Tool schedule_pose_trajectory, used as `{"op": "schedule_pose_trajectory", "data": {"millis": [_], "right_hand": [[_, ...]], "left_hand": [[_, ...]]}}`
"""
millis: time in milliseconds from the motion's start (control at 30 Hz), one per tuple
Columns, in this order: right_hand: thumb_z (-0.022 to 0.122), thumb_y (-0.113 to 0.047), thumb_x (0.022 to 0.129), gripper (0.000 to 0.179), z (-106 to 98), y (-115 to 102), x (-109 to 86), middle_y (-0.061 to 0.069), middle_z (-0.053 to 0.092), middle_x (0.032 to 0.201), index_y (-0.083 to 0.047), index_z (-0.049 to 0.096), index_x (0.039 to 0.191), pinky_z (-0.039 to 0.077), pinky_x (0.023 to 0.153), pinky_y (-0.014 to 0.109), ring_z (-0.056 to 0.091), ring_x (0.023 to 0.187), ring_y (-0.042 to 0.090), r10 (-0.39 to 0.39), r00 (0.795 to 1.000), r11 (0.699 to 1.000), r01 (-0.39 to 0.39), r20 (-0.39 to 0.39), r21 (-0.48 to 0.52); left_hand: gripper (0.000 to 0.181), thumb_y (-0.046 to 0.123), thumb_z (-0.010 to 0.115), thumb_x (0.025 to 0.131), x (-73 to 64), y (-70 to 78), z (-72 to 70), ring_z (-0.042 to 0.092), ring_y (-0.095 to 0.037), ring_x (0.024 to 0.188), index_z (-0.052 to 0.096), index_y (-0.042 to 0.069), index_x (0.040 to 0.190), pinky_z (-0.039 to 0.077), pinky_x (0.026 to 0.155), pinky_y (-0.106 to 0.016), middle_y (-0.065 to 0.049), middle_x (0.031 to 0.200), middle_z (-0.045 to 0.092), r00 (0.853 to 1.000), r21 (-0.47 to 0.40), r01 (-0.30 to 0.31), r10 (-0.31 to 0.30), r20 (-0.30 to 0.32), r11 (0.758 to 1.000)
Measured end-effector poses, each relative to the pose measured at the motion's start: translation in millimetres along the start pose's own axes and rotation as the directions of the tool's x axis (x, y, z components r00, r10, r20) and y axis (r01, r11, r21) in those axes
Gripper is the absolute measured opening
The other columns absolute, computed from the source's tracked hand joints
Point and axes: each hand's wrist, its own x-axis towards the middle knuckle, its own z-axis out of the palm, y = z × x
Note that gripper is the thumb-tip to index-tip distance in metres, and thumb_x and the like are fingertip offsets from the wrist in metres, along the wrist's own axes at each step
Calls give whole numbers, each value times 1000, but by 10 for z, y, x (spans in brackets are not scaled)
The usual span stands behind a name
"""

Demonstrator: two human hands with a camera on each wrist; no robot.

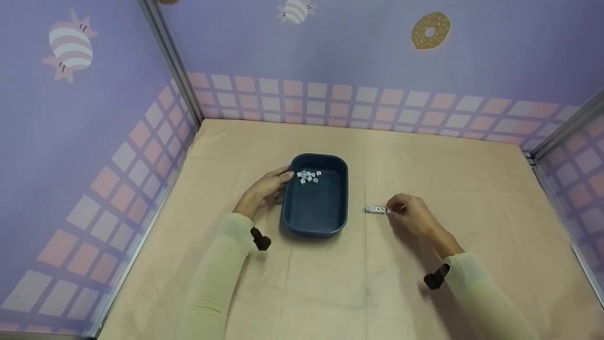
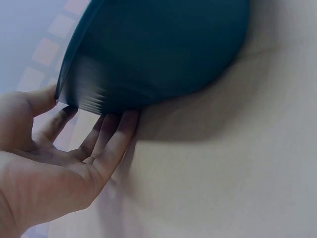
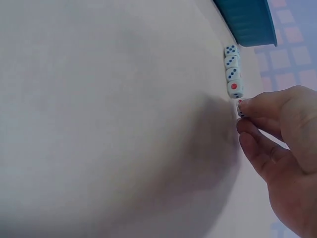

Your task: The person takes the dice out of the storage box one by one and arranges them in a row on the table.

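Head view: left hand [image 1: 268, 187] has the dark blue bin [image 1: 315, 210] by its side rim, thumb at the lip; bin sits on the beige cloth [image 1: 325, 288], with a cluster of loose dice [image 1: 309, 178] toward its far end. Right hand [image 1: 412, 215] is at the near-hand end of a short dice row [image 1: 375, 209], to the right of the bin and apart from it. Cloth looks soft with faint creases; a crease under a cube could tilt it and skew the line. Left wrist view: thumb on the lip, fingers against the outer wall, a light hold rather than a clench. Bin reads as smooth, rigid plastic, rounded corners, fine ribs on the side. A tug there could slide it or scatter the cluster. Right wrist view: thumb and finger pinch one die [image 3: 241, 110] just beside the row, small gap. Four cubes lined up, white, glossy, rounded edges, blue pips, one red. Main risk: fingertips nudging the end cube, or the small slick die slipping and rolling.
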Motion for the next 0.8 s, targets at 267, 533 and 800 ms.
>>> {"op": "schedule_pose_trajectory", "data": {"millis": [267,533,800], "right_hand": [[77,10,92,22,57,31,-54,9,74,103,-1,76,110,60,83,45,72,92,25,-50,998,998,49,-43,-28],[78,7,92,22,101,49,-56,8,74,102,-2,77,112,59,81,43,70,92,24,-55,996,998,53,-64,-28],[81,0,92,20,137,58,-56,10,69,104,-1,78,112,52,75,25,66,89,23,-10,998,1000,12,-70,29]], "left_hand": [[57,32,56,112,21,-22,3,52,-30,144,38,27,166,45,113,-51,-11,158,54,1000,17,-29,29,-3,999],[56,34,56,112,9,-6,-2,52,-29,144,39,28,166,45,111,-51,-10,157,55,1000,6,-22,22,-12,1000],[56,33,57,112,8,-8,15,48,-29,147,41,28,165,43,115,-52,-9,158,54,1000,14,-19,19,-14,1000]]}}
